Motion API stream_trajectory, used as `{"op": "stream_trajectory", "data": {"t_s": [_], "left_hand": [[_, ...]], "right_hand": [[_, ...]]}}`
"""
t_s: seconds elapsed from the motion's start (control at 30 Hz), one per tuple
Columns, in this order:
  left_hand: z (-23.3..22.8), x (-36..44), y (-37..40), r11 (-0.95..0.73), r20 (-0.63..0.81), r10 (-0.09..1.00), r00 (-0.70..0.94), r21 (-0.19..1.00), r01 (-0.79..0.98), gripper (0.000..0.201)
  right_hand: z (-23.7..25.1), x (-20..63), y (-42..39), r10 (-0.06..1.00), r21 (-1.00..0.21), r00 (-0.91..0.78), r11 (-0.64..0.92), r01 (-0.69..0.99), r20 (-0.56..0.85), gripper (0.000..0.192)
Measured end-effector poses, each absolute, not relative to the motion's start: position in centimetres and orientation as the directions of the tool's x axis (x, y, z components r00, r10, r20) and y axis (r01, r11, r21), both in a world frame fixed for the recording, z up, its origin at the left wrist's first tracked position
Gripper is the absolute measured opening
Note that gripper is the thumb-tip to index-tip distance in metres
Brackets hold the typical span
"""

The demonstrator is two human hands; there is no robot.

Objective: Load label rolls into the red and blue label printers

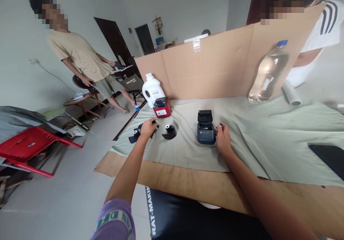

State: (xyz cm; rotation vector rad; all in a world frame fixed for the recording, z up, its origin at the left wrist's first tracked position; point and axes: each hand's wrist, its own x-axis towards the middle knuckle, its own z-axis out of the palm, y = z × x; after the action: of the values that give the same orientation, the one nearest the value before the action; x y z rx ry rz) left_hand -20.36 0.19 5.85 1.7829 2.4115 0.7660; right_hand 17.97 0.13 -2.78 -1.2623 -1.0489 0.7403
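A dark blue portable label printer stands on the cloth with its lid raised. Against its right side rest the curled fingers of my right hand. My left hand is farther left, its fingers closed over a dark object that they mostly cover; I cannot make out its kind. Close to that hand, on its left, lies a black-wrapped roll with a white core. A similar black roll sits between my left hand and the printer.
Behind the rolls are a red box-shaped device and a white jug. A cardboard panel spans the back. At right stand a clear bottle, a white tube and a black phone. Two people are beyond the table.
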Motion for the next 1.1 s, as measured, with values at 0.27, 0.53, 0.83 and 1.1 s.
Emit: {"op": "stream_trajectory", "data": {"t_s": [0.27, 0.53, 0.83, 1.1], "left_hand": [[7.6, -10.7, -2.9, -0.37, 0.277, 0.831, -0.482, 0.923, -0.107, 0.051], [4.8, -0.7, -1.5, -0.458, 0.449, 0.857, -0.252, 0.889, 0.025, 0.044], [1.9, 1.4, -1.8, -0.625, 0.725, 0.688, 0.006, 0.589, 0.512, 0.055], [1.2, 0.8, -2.7, -0.468, 0.648, 0.759, 0.066, 0.472, 0.747, 0.071]], "right_hand": [[2.2, 17.7, -3.1, 0.847, -0.822, 0.089, 0.475, 0.314, 0.524, 0.028], [11.6, 17.9, -0.1, 0.856, -0.857, -0.469, 0.397, 0.328, 0.217, 0.023], [10.4, 17.4, 2.3, 0.771, -0.918, -0.636, 0.272, 0.29, 0.027, 0.02], [10.0, 19.0, 3.5, 0.884, -0.889, -0.468, 0.214, 0.406, -0.001, 0.047]]}}
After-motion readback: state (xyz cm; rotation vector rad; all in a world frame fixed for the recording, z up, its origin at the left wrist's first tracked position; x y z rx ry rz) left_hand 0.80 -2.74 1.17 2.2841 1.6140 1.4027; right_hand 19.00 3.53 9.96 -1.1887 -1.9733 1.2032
